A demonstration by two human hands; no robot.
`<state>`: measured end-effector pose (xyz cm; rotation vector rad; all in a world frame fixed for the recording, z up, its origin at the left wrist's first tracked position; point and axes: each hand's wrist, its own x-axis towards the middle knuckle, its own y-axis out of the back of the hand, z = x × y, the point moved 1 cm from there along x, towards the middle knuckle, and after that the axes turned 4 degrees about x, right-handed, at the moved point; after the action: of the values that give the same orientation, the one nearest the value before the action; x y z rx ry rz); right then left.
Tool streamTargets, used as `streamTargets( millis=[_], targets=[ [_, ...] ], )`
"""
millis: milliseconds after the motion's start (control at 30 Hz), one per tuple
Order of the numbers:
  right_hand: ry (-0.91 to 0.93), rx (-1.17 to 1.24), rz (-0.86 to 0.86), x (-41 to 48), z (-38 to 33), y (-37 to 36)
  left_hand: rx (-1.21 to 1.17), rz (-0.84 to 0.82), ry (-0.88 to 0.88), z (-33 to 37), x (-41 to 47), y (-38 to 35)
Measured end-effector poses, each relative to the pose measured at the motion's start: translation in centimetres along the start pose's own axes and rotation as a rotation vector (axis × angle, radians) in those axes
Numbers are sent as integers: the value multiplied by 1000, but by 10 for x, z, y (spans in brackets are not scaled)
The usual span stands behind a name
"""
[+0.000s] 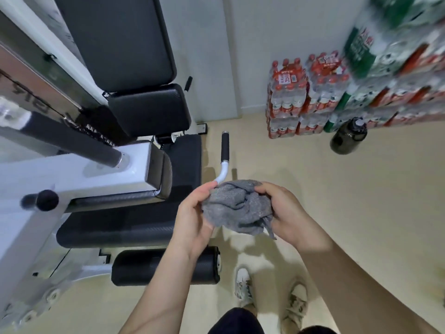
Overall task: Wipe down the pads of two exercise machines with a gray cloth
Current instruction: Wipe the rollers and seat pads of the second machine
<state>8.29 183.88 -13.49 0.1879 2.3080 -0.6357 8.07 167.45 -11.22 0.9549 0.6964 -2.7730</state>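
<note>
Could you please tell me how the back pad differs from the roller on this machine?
The back pad is flat and broad; the roller is a cylinder. The back pad stands high; the roller lies low by the floor. Both are black padding.

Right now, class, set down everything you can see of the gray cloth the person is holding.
The gray cloth is soft, knitted-looking fabric, mid-gray all over, bunched into a crumpled wad with deep folds; a loose corner hangs at its lower right. It is held in the air over the beige floor, just right of the machine's black seat pad. The left hand grips its left side, the right hand its right side; nothing else touches it.
</note>
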Motion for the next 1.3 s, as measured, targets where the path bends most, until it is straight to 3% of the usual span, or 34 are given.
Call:
streamTargets(
  millis=[67,133,400,533,733,800,900,1000,1167,1233,1300],
  targets=[
    [78,-78,-2,-18,-26,1,-14,18,-41,11,-9,-21],
    [137,-121,6,-37,-52,2,208,33,-120,20,-15,-35],
    [218,-166,-12,-99,-141,-9,545,-467,-176,61,-44,-96],
    [291,-216,-82,-119,-169,-14,740,-329,-428,80,-60,-125],
    [446,-755,-169,-142,-200,-10,760,-222,-617,123,-76,-166],
    [522,-1035,-97,-145,-206,-11,779,-215,-666,134,-83,-180],
    [683,-1320,227,-144,-213,-15,788,-192,-714,146,-90,-194],
    [782,-1337,359,-145,-217,-16,757,-165,-685,152,-88,-199],
    [889,-1220,247,-152,-227,-9,919,-87,-707,165,-82,-198],
    [991,-1186,281,-153,-231,-7,1055,-36,-849,170,-84,-200],
    [1013,-1077,356,-150,-236,-6,1247,60,-1116,174,-87,-204]
  ],
)
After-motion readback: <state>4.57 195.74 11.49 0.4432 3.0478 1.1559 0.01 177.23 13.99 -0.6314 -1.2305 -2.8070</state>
